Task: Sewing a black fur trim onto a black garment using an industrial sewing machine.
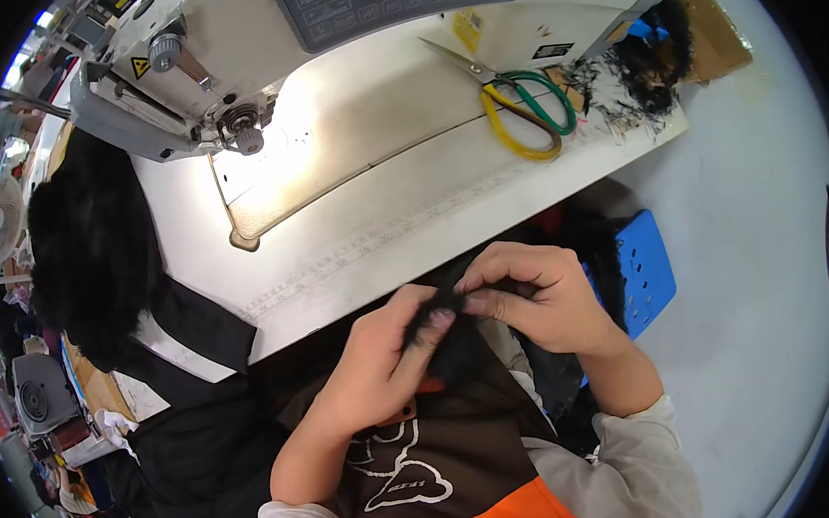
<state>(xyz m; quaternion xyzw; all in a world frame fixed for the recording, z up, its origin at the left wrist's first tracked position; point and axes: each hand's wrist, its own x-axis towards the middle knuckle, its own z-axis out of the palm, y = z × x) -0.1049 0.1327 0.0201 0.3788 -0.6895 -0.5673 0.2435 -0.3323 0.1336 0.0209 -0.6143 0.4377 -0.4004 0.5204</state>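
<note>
Just off the front edge of the sewing table, above my lap, both hands meet on a piece of black fuzzy fabric [447, 302]. My left hand [383, 361] is closed round it, with the thumb pressed on top. My right hand [535, 294] pinches the fabric's edge between thumb and fingers, right beside the left fingertips. Part of the piece is hidden behind the fingers, and the rest hangs dark against my brown and orange apron [427, 467].
A sewing machine [185, 74] with a lit needle area stands on the white table [357, 253]. Scissors [520, 120] with yellow and green handles lie right of it, near black scraps [636, 74]. Black furry garment pieces [101, 250] drape over the left edge. A blue perforated plastic seat [645, 273] is at right.
</note>
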